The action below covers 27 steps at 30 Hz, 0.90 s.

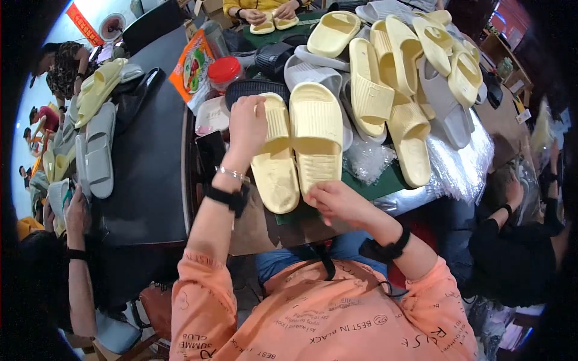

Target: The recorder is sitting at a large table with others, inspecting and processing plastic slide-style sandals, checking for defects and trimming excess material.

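**A:** Where do the hands sit right now?

**B:** The left hand (247,123) is closed over the toe end of the left pale yellow slipper (275,157), fingers curled on its strap. The right hand (335,201) pinches the heel edge of the right pale yellow slipper (316,135). The two lie side by side, touching, soles flat on the tabletop (150,180), just in front of the person.

**A:** How would you pair them neatly?

**B:** I'd judge it best to keep the inner edges pressed together and bring the heels level, since the left one sits slightly lower. Hold by the strap and heel rim, not the soft middle.

**A:** Anything in the way?

**B:** The heap of yellow and grey slippers (409,78) lies just behind, and crinkled clear plastic bags (367,159) lie beside the right slipper; they could snag.
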{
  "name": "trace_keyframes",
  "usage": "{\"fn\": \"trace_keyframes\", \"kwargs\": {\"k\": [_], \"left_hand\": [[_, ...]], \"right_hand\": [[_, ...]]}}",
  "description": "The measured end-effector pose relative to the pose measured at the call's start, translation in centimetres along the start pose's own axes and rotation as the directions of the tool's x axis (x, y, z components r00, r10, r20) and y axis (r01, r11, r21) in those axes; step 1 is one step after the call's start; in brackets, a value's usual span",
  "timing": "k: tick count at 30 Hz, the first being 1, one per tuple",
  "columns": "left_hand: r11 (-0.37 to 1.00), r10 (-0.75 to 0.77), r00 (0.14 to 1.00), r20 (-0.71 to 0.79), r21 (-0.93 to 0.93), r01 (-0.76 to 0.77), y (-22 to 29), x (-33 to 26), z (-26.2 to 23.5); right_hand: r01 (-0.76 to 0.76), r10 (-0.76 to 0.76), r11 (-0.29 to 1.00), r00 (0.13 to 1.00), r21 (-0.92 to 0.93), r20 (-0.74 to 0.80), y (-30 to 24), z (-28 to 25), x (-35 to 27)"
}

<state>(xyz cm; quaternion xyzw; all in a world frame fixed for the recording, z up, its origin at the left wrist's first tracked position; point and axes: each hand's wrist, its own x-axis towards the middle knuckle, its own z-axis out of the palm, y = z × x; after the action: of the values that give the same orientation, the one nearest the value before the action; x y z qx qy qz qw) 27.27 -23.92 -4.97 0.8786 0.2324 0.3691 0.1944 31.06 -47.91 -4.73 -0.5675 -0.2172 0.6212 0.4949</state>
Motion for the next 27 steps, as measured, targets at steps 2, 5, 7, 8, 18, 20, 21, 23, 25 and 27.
{"fn": "trace_keyframes", "kwargs": {"k": [2, 5, 7, 8, 18, 20, 21, 23, 25, 27], "left_hand": [[0.984, -0.161, 0.972, 0.173, -0.049, 0.171, -1.9, 1.7, 0.1], [0.947, -0.300, 0.849, 0.434, 0.032, 0.319, -2.6, 2.8, 1.2], [0.947, -0.321, 0.799, 0.509, 0.146, 0.287, -2.0, 2.9, 1.6], [0.929, -0.370, 0.757, 0.538, 0.240, 0.283, -1.2, 3.1, 1.9], [0.910, -0.349, 0.702, 0.621, 0.047, 0.411, -3.6, 3.3, 3.9], [0.894, -0.330, 0.719, 0.612, -0.042, 0.446, -3.9, 3.4, 4.3], [0.893, -0.331, 0.717, 0.613, -0.043, 0.448, -4.0, 3.4, 4.5], [0.863, -0.401, 0.796, 0.453, -0.106, 0.495, -4.0, 3.5, 4.6], [0.797, -0.383, 0.858, 0.344, -0.348, 0.495, -3.3, 4.0, 4.5], [0.687, -0.445, 0.847, 0.290, -0.496, 0.531, -2.6, 4.6, 3.4]], "right_hand": [[-0.003, 0.004, 0.998, 1.000, 0.068, -0.022, -0.1, 1.5, 3.0], [0.018, -0.014, 0.957, 1.000, 0.289, -0.017, 1.2, 2.1, 8.3], [0.027, -0.043, 0.901, 0.999, 0.432, 0.028, 0.7, 3.2, 10.5], [0.079, -0.042, 0.867, 0.995, 0.492, -0.085, 0.1, 3.7, 11.2], [0.348, -0.144, 0.834, 0.886, 0.427, -0.440, -0.4, 3.6, 15.8], [0.327, -0.150, 0.857, 0.898, 0.398, -0.413, -1.0, 3.8, 14.7], [0.307, -0.156, 0.878, 0.909, 0.367, -0.387, -1.3, 3.9, 14.0], [0.254, -0.178, 0.923, 0.948, 0.288, -0.264, -1.7, 3.8, 11.4], [0.202, -0.200, 0.979, 0.976, 0.014, -0.084, -1.6, 3.2, 7.8], [0.206, -0.209, 0.913, 0.978, -0.352, 0.031, -0.9, 1.9, 3.3]]}}
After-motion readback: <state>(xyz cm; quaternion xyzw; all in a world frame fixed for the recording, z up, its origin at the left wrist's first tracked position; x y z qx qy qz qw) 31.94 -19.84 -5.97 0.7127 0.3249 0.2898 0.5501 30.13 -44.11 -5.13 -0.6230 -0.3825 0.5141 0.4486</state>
